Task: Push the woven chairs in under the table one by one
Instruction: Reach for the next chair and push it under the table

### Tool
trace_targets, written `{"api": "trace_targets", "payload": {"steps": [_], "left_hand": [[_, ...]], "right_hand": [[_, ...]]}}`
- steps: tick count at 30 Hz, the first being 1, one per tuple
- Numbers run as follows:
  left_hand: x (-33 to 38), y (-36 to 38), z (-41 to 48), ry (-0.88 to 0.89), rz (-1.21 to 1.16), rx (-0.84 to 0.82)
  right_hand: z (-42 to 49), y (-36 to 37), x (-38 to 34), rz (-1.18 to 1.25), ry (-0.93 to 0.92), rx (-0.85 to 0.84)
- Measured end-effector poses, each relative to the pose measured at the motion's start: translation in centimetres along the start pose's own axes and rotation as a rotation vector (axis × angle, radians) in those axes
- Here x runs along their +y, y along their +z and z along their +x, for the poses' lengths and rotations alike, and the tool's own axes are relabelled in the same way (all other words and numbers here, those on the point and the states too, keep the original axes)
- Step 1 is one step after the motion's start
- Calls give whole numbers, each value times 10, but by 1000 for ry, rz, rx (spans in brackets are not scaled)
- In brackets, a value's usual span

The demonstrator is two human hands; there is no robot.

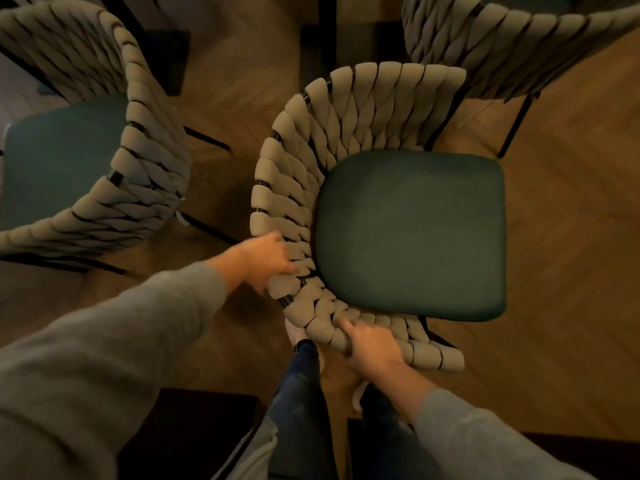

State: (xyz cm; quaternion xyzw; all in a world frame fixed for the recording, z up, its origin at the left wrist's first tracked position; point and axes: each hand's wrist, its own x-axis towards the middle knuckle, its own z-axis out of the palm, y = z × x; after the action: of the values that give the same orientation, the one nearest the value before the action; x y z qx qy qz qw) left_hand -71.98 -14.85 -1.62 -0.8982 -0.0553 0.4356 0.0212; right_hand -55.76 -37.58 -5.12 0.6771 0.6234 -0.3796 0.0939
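Seen from directly above, a woven chair (346,140) fills the centre of the view, its curved backrest of thick beige padded strands wrapping from twelve o'clock round through nine o'clock to six o'clock, and its dark green seat cushion (412,233) opening toward three o'clock. The chair stands on a wooden herringbone floor (571,237). The left hand (268,259) reaches in from eight o'clock with the arm nearly straight in a grey sleeve (114,341); its fingers are closed round the top rim of the backrest, thumb side lying over the weave on the inner face. The right hand (372,346) comes up from five o'clock, the wrist bent, and is likewise clamped on the rim at the lower end of the backrest, with the forefinger stretched out along the strands. The two hands grip the same rim, a little apart. Below them, at six o'clock, the person's legs in dark jeans (301,393) and a pale shoe (296,332) show just beside the chair. A second woven chair (114,157) of the same kind stands at nine to ten o'clock, and the backrest of a third chair (512,43) shows at one o'clock, close against the centre chair's upper edge.
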Motion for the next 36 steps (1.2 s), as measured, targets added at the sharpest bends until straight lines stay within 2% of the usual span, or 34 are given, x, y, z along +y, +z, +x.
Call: {"api": "trace_targets", "payload": {"steps": [3, 6, 15, 20, 28, 36], "left_hand": [[-55, -11, 12, -50, 200, -32], [-79, -13, 21, -64, 304, -26], [-71, -2, 22, -45, 308, 16], [-48, 3, 8, -103, 240, -32], [-10, 13, -9, -260, 14, -53], [9, 16, -18, -303, -111, -62]], "right_hand": [[4, 0, 6, 0, -48, -12], [11, -4, 9, 9, -86, -3], [12, -2, 21, -69, -121, -18], [6, -6, 29, -117, -172, -54], [15, -48, 66, -346, -279, -144], [27, -72, 82, -464, -360, -205]]}}
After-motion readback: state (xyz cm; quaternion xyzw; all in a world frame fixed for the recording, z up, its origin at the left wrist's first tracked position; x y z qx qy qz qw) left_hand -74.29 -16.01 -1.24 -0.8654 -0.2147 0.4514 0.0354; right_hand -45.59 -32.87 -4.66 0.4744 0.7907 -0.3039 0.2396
